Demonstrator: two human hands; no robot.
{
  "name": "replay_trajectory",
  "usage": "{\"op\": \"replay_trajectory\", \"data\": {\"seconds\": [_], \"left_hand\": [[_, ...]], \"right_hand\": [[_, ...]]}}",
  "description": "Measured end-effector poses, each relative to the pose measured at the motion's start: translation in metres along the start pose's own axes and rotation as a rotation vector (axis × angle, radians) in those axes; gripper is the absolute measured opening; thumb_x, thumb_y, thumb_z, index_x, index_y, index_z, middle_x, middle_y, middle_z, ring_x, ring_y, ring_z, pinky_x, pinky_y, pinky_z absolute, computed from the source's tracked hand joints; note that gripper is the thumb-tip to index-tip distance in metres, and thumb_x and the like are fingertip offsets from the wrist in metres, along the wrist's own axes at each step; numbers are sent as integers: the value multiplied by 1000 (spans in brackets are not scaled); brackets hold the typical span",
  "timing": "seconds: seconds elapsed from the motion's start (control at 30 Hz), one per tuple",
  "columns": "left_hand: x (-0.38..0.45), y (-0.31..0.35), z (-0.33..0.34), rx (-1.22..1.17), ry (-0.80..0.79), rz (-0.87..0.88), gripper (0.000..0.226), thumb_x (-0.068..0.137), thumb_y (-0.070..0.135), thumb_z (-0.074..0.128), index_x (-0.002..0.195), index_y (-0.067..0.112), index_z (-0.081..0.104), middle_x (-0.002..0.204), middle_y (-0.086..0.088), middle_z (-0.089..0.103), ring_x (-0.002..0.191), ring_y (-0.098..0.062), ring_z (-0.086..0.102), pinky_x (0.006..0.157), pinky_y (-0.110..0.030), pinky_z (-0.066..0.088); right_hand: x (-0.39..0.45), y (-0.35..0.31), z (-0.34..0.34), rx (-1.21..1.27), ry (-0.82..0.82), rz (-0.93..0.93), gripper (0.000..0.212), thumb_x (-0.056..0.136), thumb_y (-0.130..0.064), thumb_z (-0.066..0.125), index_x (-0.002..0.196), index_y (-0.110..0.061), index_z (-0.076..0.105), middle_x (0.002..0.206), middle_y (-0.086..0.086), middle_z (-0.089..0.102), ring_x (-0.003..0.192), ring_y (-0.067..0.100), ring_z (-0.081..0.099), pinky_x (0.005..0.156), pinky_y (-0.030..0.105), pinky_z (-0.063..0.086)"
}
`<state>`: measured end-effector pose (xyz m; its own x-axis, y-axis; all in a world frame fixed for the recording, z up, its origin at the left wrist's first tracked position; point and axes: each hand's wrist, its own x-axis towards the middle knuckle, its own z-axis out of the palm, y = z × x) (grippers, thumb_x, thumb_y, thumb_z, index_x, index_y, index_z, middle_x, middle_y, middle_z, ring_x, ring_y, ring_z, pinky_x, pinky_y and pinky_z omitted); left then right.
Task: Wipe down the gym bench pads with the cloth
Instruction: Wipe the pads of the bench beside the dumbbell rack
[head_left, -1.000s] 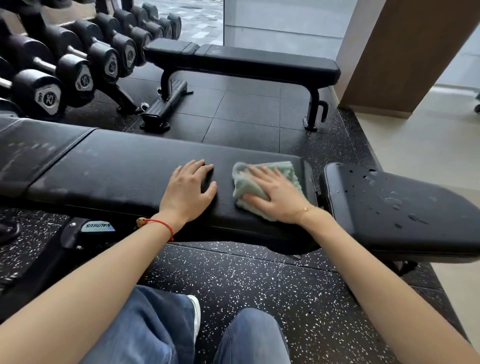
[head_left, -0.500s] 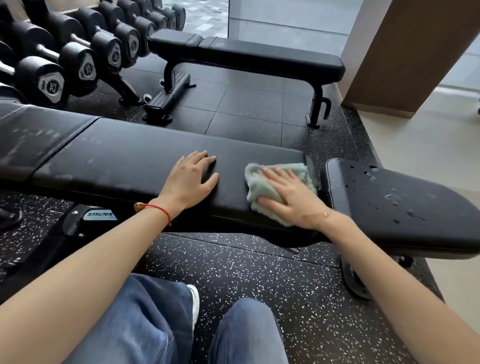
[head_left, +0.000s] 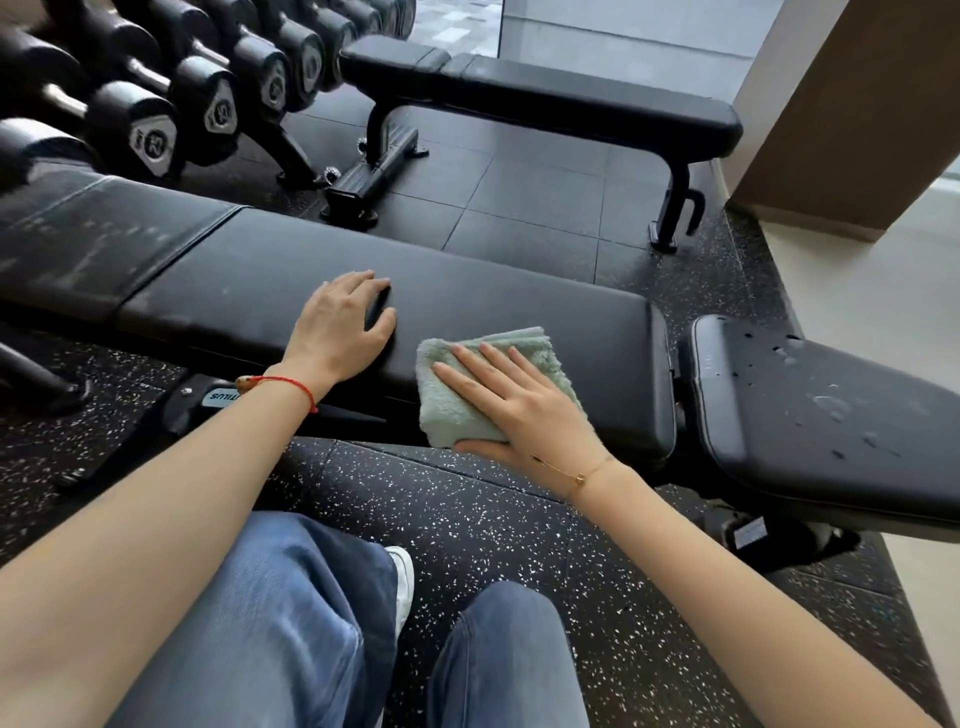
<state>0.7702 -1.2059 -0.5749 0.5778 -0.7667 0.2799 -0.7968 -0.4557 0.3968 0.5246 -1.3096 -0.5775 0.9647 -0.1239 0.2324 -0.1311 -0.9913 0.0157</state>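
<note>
The cloth, a folded pale-green towel, lay on the near edge of the long pad, draping slightly over its front side. At about nine o'clock from it, the left hand rested flat and open on the same pad, fingers loosely spread, gripping nothing; a red cord circled that wrist. The right hand lay open on the cloth, fingers spread and pointing toward eleven o'clock, palm pressing it to the pad, the thumb under the cloth's near edge. A thin gold chain hung at that wrist.

At three o'clock from the cloth, across a narrow gap, the seat pad carried scattered droplets. The long pad looked dark and smooth around the hands, with faint streaks on its far-left section. The floor was black rubber with white flecks. Dumbbells lined a rack at ten o'clock, a flat bench stood at twelve, and a brown pillar rose at two o'clock. Blue jeans filled the bottom.
</note>
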Motion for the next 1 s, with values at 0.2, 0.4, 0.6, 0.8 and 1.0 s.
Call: {"op": "replay_trajectory", "data": {"seconds": [0.2, 0.4, 0.6, 0.8, 1.0], "left_hand": [[0, -1, 4, 0, 21, -5, 49, 93, 34, 49, 137, 13, 53, 146, -10, 47, 138, -25, 38, 119, -43, 23], [1, 1, 6, 7, 49, 4, 46, 92, 29, 52, 134, 13, 55, 144, -8, 50, 136, -25, 41, 118, -42, 23], [1, -3, 4, -12, 15, 13, 52, 89, 37, 47, 135, 15, 55, 145, -8, 49, 136, -25, 41, 118, -43, 25], [3, -2, 7, 50, -24, 10, 57, 90, 39, 40, 140, 13, 49, 149, -11, 43, 141, -26, 34, 120, -44, 18], [4, -6, 9, 46, -15, 3, 61, 86, 44, 36, 139, 17, 50, 149, -6, 44, 141, -22, 35, 120, -42, 18]], "right_hand": [[-66, 44, -23, 16, 18, 150, 83, 86, -68, 52, 153, -26, 27, 159, -1, 27, 148, 21, 23, 119, 46, 23], [40, -18, 15, 23, -21, 56, 88, 80, -63, 63, 151, -21, 34, 155, 9, 35, 144, 35, 30, 121, 47, 16], [-11, 3, -6, 39, 10, 127, 80, 87, -71, 43, 152, -28, 29, 159, 1, 30, 147, 25, 25, 121, 44, 17], [-36, 77, -32, 301, -65, 427, 84, 82, -77, 32, 152, -32, 24, 161, -7, 19, 149, 15, 12, 123, 35, 3], [83, 67, -1, 176, -152, 445, 67, 98, -58, 36, 154, -27, 19, 163, -1, 14, 151, 24, 7, 122, 38, -1]]}}
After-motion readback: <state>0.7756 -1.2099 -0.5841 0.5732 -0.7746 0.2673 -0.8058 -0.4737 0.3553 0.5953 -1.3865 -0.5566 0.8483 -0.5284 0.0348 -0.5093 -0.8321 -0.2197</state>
